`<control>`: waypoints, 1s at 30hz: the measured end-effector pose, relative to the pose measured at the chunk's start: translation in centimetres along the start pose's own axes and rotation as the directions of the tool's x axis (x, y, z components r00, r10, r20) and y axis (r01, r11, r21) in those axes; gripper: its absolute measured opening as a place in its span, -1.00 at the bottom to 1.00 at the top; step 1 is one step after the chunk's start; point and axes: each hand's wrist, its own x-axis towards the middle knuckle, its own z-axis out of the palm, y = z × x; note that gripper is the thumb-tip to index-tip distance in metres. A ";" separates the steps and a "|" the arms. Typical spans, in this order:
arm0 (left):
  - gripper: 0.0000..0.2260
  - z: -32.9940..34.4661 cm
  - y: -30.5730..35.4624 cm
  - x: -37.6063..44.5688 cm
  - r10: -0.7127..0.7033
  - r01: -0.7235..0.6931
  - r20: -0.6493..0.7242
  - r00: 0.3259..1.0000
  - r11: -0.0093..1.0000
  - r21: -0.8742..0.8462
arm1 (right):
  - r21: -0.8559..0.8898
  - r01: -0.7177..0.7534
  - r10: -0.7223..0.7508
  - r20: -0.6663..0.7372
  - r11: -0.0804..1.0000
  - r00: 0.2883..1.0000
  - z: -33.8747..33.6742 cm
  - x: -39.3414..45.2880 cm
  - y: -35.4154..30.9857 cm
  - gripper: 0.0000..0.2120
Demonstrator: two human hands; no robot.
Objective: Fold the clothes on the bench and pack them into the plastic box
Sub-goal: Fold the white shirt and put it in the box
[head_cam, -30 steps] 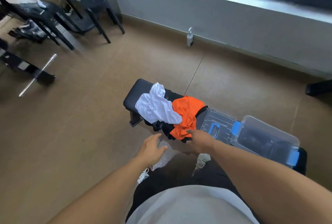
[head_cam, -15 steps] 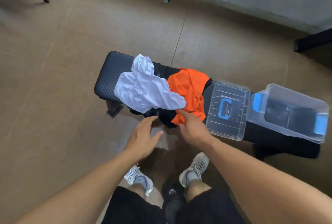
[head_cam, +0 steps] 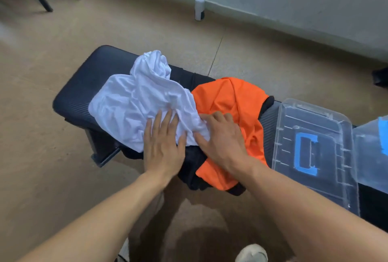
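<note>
- Head view: both my hands have come forward onto the pile; left hand (head_cam: 162, 146) lies flat, fingers straight, on the white garment (head_cam: 134, 104); right hand (head_cam: 221, 138) fingers curl into its edge beside the orange garment (head_cam: 235, 102)
- Clothes sit unfolded on the bench (head_cam: 77, 91); plastic box (head_cam: 371, 148) waits at the right, lid (head_cam: 310, 144) off; I judge folding is only starting

No writing can be read anywhere; the white pump bottle (head_cam: 199, 2) at twelve o'clock bears only a dark, illegible label patch.

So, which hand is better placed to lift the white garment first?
Probably the left hand: it lies flat on the white garment. The right hand lies mostly on the orange garment, its fingers only at the white edge.
</note>
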 end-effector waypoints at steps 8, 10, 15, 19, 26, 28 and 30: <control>-0.53 2.3 -1.2 -0.6 0.104 -0.097 -0.181 0.978 0.994 0.043 | -0.001 0.012 -0.012 -0.076 1.000 0.997 0.5 -0.3 0.0 -0.75; -0.51 1.7 -0.7 -0.8 0.068 -0.068 -0.130 0.989 0.998 0.005 | 0.007 0.003 -0.003 -0.057 1.000 0.998 -0.1 -0.5 -0.6 -0.81; -0.39 -3.0 1.3 -2.2 -0.020 0.026 0.022 1.000 0.946 -0.323 | 0.172 0.086 -0.046 -0.226 0.981 0.973 -2.5 -2.7 -2.4 -0.85; -0.47 -7.7 4.0 -4.4 -0.028 -0.005 -0.070 0.997 0.898 -0.440 | 0.659 0.195 -0.023 -0.260 0.726 0.965 -7.2 -4.8 -6.0 -0.88; -0.81 -19.4 8.1 -6.4 -0.115 -0.225 -0.421 0.900 0.704 -0.674 | 0.906 0.351 -0.109 -0.334 0.236 0.936 -15.4 -8.8 -9.6 -0.85; -0.74 -22.6 9.4 -7.3 -0.096 -0.238 -0.403 0.910 0.674 -0.699 | 0.900 0.353 -0.215 -0.303 0.255 0.928 -16.3 -9.6 -9.2 -0.75; -0.72 -25.4 10.5 -8.1 -0.081 -0.240 -0.359 0.930 0.608 -0.757 | 0.886 0.337 -0.374 -0.209 0.319 0.904 -16.3 -11.0 -9.0 -0.64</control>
